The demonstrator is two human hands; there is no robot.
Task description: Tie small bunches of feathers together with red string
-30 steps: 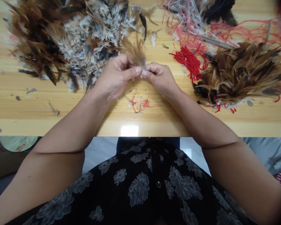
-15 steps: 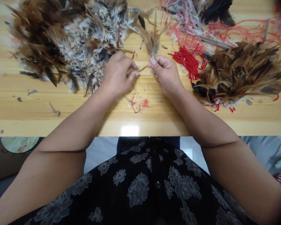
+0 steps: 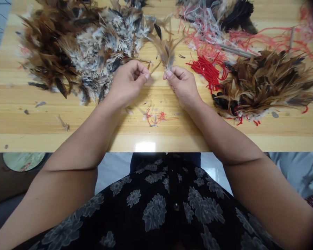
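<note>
Between thumb and fingertips, my right hand (image 3: 184,83) pinches a small bunch of feathers (image 3: 167,52) by its base, the brown tips fanning away from me. My left hand (image 3: 130,81) is closed in a pinch on a thin brown feather (image 3: 155,68), which points toward the bunch; a small gap lies between the two hands. Just beyond my left hand spreads a big pile of brown and grey-white feathers (image 3: 94,45). To the right of my right hand lie a bundle of short red strings (image 3: 205,71) and a heap of brown feather bunches (image 3: 266,81).
Pale red and white strings (image 3: 206,21) tangle at the back right, beside dark feathers (image 3: 238,15). Red thread scraps (image 3: 155,117) lie near the front of the wooden table (image 3: 172,139). A round, light-coloured object (image 3: 23,160) is below the table's edge at left.
My left hand has turned and drawn slightly back, its thin feather now angled up toward the bunch. My right hand keeps its pinch with little movement. The view has shifted slightly.
</note>
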